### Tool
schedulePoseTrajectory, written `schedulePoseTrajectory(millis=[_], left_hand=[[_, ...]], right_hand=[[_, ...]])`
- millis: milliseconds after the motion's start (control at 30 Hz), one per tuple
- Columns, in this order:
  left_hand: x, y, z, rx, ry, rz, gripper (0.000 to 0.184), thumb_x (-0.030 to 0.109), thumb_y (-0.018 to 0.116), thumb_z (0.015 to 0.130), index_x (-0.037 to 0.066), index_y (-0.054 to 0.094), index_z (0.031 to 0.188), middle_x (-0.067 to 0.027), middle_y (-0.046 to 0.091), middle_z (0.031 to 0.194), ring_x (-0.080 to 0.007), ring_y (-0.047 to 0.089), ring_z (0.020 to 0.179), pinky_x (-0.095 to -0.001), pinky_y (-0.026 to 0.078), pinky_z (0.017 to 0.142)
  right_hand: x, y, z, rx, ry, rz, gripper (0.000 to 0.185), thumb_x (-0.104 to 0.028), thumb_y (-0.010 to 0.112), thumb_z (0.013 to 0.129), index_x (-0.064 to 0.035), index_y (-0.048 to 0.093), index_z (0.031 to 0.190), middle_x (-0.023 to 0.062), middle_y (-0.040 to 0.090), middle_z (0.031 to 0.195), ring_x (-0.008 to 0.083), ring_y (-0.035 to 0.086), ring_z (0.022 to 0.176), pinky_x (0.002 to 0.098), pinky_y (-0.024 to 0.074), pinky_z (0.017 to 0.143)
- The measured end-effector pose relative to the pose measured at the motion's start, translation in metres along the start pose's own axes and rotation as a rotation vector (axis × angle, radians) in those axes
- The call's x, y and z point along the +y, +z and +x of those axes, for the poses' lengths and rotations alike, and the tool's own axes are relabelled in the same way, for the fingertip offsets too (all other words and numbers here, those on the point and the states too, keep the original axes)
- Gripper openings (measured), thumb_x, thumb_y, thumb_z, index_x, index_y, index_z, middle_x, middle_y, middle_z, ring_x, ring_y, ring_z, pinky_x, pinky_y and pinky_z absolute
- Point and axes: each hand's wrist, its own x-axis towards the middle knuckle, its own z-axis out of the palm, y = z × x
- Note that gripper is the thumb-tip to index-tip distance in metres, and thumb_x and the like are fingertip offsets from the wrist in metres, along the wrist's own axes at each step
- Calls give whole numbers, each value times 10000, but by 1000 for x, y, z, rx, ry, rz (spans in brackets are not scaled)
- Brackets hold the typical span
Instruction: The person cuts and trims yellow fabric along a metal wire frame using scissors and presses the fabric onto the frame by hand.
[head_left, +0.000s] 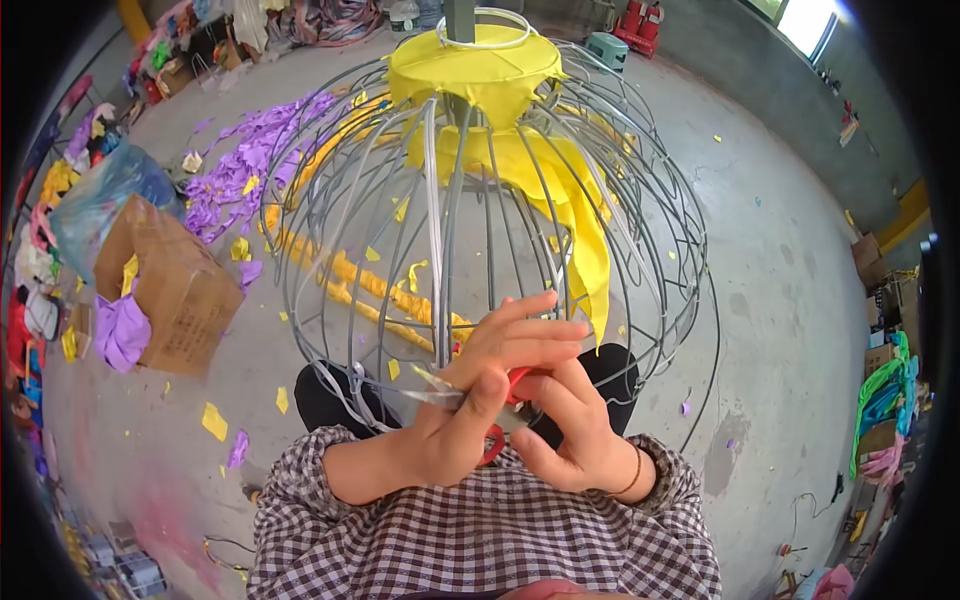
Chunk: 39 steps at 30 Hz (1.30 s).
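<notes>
Scissors point(490, 446) with red handles lie between my hands, their metal blades pointing left past my left hand. My right hand point(580, 435) is at the red handles, its fingers curled by one loop and its thumb near the other. Across the scissors reaches my left hand point(455, 425), fingers stretched to the right above my right hand; its thumb partly hides the blades. Just beyond my hands stands a round grey wire frame point(490, 230). Yellow cloth point(475, 70) covers its top hub, and a yellow strip point(585, 230) hangs down its right side.
Left of the frame are a purple cloth heap point(240, 165) and a cardboard box point(175, 285) with purple cloth over its edge. Gathered orange-yellow fabric point(350, 275) runs along the frame. Yellow scraps point(214, 422) dot the floor. A loose wire point(716, 340) curves at the right.
</notes>
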Motion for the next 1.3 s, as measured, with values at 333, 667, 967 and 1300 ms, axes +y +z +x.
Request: schedulePoseTrajectory(millis=[333, 667, 967, 1300], left_hand=[[7, -15, 15, 162, 87, 157, 651, 531, 428, 1020, -15, 497, 1369, -161, 483, 1307, -257, 506, 1093, -391, 413, 973], [3, -65, -15, -153, -165, 1437, 331, 99, 569, 916, -11, 583, 1228, -189, 546, 1310, -318, 513, 1190, -362, 441, 965], [-47, -83, 23, -338, 73, 1739, 606, 174, 585, 879, 66, 444, 1458, -192, 307, 1595, -390, 332, 1445, -466, 310, 1161], [-74, -84, 38, -178, 17, 1665, 644, 261, 541, 970, 208, 309, 1568, -112, 190, 1663, -364, 215, 1503, -542, 164, 1217]], right_hand=[[28, -25, -15, 244, 256, 213, 199, -86, 675, 838, 7, 613, 1002, 135, 590, 1059, 198, 551, 851, 277, 465, 720], [56, -73, -9, -43, 821, 822, 304, -262, 562, 993, -26, 609, 806, 118, 623, 949, 149, 555, 772, 246, 458, 698], [99, -73, 37, -132, 986, 872, 334, -360, 591, 1000, -61, 600, 850, 116, 647, 911, 163, 591, 735, 245, 481, 692], [103, -69, 48, -265, 1074, 847, 385, -462, 553, 1006, -85, 575, 931, 162, 689, 1015, 244, 701, 751, 302, 562, 682]])
